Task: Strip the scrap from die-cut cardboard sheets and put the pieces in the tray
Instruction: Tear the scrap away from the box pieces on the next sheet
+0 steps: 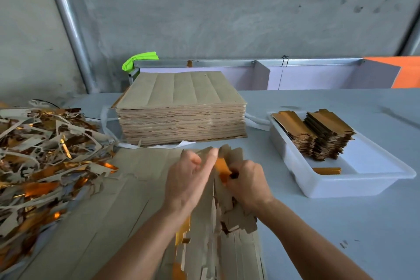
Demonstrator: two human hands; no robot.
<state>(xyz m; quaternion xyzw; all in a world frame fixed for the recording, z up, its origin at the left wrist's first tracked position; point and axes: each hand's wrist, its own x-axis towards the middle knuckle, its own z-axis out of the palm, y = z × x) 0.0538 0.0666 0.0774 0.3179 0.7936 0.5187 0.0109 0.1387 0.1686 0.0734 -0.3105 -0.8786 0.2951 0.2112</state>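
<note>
Your left hand (pixel 188 179) and right hand (pixel 246 183) meet over a bundle of die-cut strips (pixel 218 229) on the tabletop (pixel 341 234); the fingers of the left hand curl on the bundle's far end, its thumb pressed along the top edge; the fingers of the right hand close tight on the bundle's right flank, just beside a flash of gold foil (pixel 221 169); motion blur hides the exact pinch points.

Progress, as judged: well begun, far from finished; two stacks of finished pieces (pixel 318 134) stand in the white tray (pixel 341 191) to the right of your right fingers, with one loose strip (pixel 326 170) lying in front of them; a large scrap heap (pixel 45 154) lies well to the left of your left fingers; a thick stack of uncut sheets (pixel 181 116) waits beyond your fingertips, and an opened sheet (pixel 113 200) lies flat under your left forearm.

Room: the tray's near rim sits close to your right fingers, its front half bare enough to take this bundle; open tabletop runs between hand and tray; the scrap heap crowds the left side; the sheet stack blocks any forward reach.
</note>
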